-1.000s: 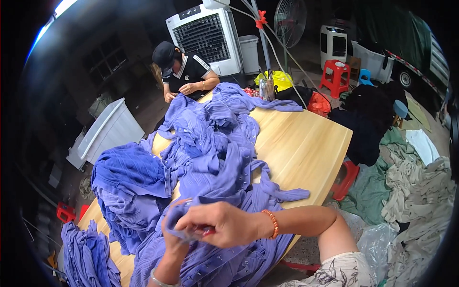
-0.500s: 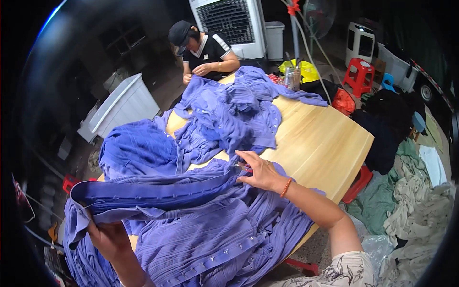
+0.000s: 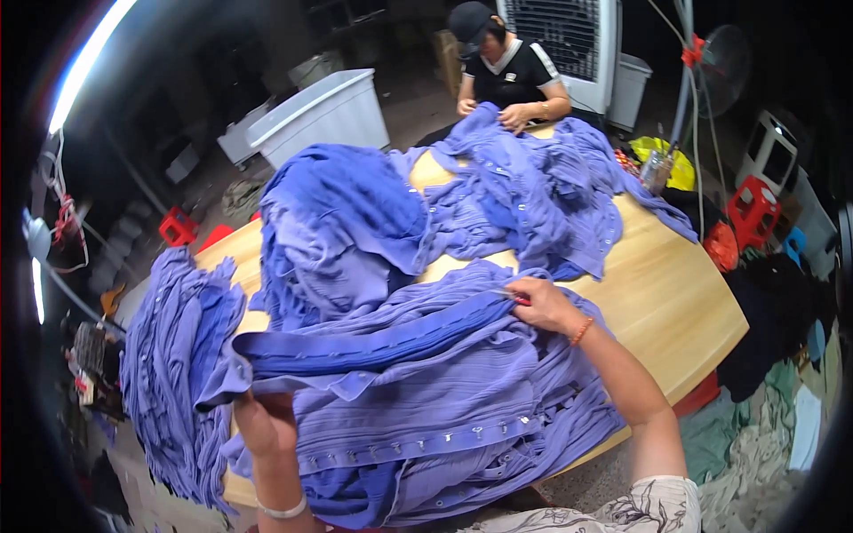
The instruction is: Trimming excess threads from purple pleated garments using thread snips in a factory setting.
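A purple ribbed garment with a button band [image 3: 400,342] is stretched between my hands across the near side of the table. My left hand [image 3: 267,425] grips one end of the band from below, its fingers partly hidden by the cloth. At the other end, my right hand [image 3: 546,306] is closed around small snips [image 3: 522,301] with a red handle and a metal tip pointing left, against the cloth. A row of metal snaps [image 3: 449,437] runs along a lower strip of purple fabric in front of me.
More purple garments [image 3: 338,213] are heaped on the wooden table [image 3: 675,275]. Across it, a person in a dark cap [image 3: 511,75] handles purple cloth. A white bin [image 3: 329,111] stands behind, a red stool [image 3: 753,211] at right, and cloth piles [image 3: 755,444] lie on the floor.
The view has swung left, so the table and person sit further right. My right hand's spread fingers have closed around the snips. My left hand still holds the band's end.
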Motion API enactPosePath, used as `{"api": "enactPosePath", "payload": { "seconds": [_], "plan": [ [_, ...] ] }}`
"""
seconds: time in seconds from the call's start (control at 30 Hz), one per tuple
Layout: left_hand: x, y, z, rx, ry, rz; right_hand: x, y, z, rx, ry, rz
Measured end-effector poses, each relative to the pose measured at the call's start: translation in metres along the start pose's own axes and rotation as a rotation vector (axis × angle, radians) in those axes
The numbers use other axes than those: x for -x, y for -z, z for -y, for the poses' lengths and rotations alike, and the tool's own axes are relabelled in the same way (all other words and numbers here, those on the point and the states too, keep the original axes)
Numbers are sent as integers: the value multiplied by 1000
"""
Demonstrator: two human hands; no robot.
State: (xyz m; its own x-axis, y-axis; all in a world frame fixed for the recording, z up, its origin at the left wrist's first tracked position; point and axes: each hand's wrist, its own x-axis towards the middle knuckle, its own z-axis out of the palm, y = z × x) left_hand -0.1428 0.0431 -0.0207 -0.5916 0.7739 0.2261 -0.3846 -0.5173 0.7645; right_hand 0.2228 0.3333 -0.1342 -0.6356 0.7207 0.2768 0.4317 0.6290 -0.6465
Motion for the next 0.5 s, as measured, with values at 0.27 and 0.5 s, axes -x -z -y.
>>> {"api": "enactPosePath", "payload": {
  "seconds": [0.27, 0.5],
  "plan": [
    [0, -33, -26, 47, 0, -227, 12, 65, 73, -58, 67, -504],
    [4, 16, -74, 147, -90, -141, 23, 80, 154, -84, 216, -587]
  ]
}}
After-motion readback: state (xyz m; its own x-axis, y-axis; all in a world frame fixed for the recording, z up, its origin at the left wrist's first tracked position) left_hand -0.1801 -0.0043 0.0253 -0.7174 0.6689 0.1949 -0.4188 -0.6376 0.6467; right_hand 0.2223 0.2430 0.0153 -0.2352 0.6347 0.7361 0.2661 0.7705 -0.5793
